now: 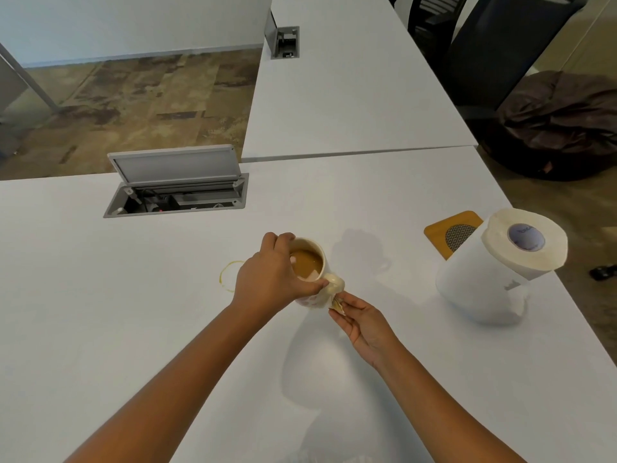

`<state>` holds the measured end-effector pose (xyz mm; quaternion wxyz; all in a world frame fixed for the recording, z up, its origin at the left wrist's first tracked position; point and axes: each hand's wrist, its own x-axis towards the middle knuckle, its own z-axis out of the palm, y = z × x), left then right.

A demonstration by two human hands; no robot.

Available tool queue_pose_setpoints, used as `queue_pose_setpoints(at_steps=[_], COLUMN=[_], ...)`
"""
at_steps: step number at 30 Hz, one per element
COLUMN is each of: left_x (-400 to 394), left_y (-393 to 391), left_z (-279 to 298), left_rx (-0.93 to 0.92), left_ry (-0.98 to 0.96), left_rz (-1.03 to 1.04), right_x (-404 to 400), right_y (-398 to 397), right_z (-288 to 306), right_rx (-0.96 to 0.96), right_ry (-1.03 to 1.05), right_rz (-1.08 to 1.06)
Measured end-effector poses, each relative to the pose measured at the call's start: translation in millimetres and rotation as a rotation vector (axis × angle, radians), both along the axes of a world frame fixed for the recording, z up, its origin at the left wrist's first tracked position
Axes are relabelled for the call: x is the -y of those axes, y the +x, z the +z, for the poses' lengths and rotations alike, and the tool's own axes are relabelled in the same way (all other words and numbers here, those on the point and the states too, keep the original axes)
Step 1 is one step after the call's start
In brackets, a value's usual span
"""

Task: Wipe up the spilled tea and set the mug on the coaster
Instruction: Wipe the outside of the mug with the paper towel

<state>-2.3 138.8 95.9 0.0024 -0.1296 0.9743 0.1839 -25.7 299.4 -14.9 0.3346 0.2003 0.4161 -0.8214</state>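
I see the left hand [270, 279] curled over the rim of the mug [312, 272], gripping it from above; milky tea fills the mug. My right hand [362, 320] pinches a small stained wad of paper [337, 304] against the mug's lower side, just below the handle. A tea ring [230, 275] lies just left of the left hand. The coaster [440, 235] sits well right of both hands, partly behind the paper towel roll [490, 279].
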Motion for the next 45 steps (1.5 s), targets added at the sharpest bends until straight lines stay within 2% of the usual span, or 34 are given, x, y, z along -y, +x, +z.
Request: queue_pose_setpoints(at_steps=[16,22,30,35,40,45], left_x=[-7.6,-9.0,-20.5,-21.0,-16.1,-6.2], left_y=[-8.4,-8.4,-1.7,-0.8,1.3,6.2], left_z=[6.3,8.0,12.9,13.8,10.5,4.1], left_rx=[-0.083,-0.076,-0.042,0.001,0.032,0.044], left_ry=[0.015,0.02,0.02,-0.002,0.004,0.013], left_rz=[0.027,0.058,0.033,0.012,0.023,0.075], right_x=[16.1,24.3,29.0,27.7,18.7,15.0], right_y=[16.5,19.9,11.1,-2.4,-12.2,-11.2], right_z=[9.5,18.5,13.9,11.2,15.8,0.1], right_rx=[0.022,0.039,0.167,0.121,-0.012,-0.068], right_ry=[-0.039,-0.052,-0.275,-0.335,-0.277,-0.191], right_rz=[-0.047,0.039,0.041,0.024,0.055,0.027])
